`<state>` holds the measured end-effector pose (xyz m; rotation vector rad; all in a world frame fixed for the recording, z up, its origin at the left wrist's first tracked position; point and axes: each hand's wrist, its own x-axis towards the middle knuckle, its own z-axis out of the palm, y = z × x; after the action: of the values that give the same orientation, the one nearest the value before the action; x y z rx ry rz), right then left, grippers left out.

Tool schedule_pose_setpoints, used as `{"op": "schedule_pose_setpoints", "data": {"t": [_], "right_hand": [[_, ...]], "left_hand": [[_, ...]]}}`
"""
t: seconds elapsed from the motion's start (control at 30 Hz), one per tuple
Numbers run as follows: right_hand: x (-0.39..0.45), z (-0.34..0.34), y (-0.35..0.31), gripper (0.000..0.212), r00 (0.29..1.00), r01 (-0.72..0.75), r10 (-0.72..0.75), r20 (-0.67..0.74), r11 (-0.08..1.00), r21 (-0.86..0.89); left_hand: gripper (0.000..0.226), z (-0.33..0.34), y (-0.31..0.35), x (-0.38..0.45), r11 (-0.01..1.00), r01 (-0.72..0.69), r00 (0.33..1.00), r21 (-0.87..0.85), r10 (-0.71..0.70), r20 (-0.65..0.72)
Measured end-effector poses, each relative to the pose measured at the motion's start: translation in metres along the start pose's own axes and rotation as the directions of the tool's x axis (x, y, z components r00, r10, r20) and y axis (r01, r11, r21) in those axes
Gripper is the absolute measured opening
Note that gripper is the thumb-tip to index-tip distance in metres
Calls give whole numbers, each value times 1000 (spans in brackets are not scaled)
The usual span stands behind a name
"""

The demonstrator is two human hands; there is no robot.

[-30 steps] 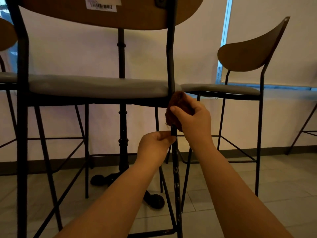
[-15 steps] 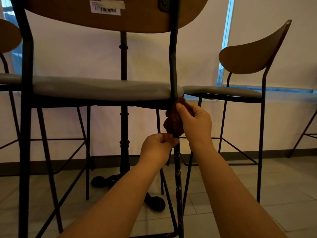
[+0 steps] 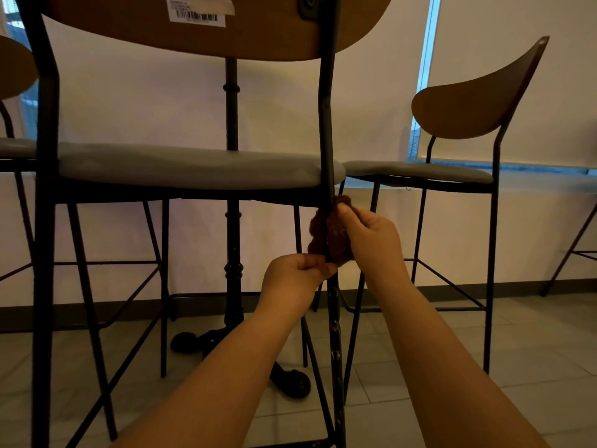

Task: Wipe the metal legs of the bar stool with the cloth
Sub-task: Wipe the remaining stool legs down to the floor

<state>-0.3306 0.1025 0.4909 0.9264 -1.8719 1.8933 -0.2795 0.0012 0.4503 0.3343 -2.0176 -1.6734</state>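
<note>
Right hand (image 3: 371, 240) grips cloth (image 3: 329, 232) around stool leg (image 3: 336, 334), now slightly lower below the seat than before. Left hand (image 3: 295, 274) pinches cloth's lower edge. Downstroke beginning; speckled leg below remains unwiped.

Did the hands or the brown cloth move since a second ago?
Hardly. The right hand keeps the brown cloth wrapped around the stool leg just under the seat, and the left hand still pinches its lower end. Nothing was let go; the view shifted slightly.
</note>
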Motion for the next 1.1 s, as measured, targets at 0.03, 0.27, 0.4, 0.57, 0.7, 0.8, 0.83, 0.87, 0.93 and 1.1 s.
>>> {"op": "schedule_pose_setpoints", "data": {"t": [0.03,0.27,0.4,0.57,0.7,0.8,0.83,0.87,0.93,1.1], "right_hand": [[-1,0,1,11,1000,2,-3,-6,1000,-20],[-7,25,-1,8,966,164,-230,-115,897,-410],[4,29,-5,29,974,78,-192,-120,783,-617],[5,25,-12,37,990,33,-118,-75,719,-694],[-2,22,-9,35,997,19,-59,-45,788,-615],[-14,20,2,29,1000,-15,6,-20,879,-476],[-18,19,5,25,1000,-19,17,-8,903,-429],[-21,18,7,22,1000,-23,26,3,922,-387],[-24,15,9,23,999,-40,49,21,948,-315],[-32,6,10,34,985,-98,119,124,981,-166]], "left_hand": [[26,0,-1,0,1000,18,1000,-3,-18,8],[23,2,3,9,986,154,988,-55,-154,0],[6,6,2,15,977,215,977,-18,-214,14],[28,7,6,7,966,249,965,73,-253,63],[17,-6,-3,-8,998,43,996,42,-46,77],[18,-8,-1,-13,990,117,986,79,-125,106],[23,-8,0,-14,985,133,984,110,-144,103],[26,-9,0,-16,983,125,984,137,-140,107],[30,-13,-2,-19,981,83,989,174,-102,108],[30,-22,2,-20,982,29,998,185,-38,45]]}}
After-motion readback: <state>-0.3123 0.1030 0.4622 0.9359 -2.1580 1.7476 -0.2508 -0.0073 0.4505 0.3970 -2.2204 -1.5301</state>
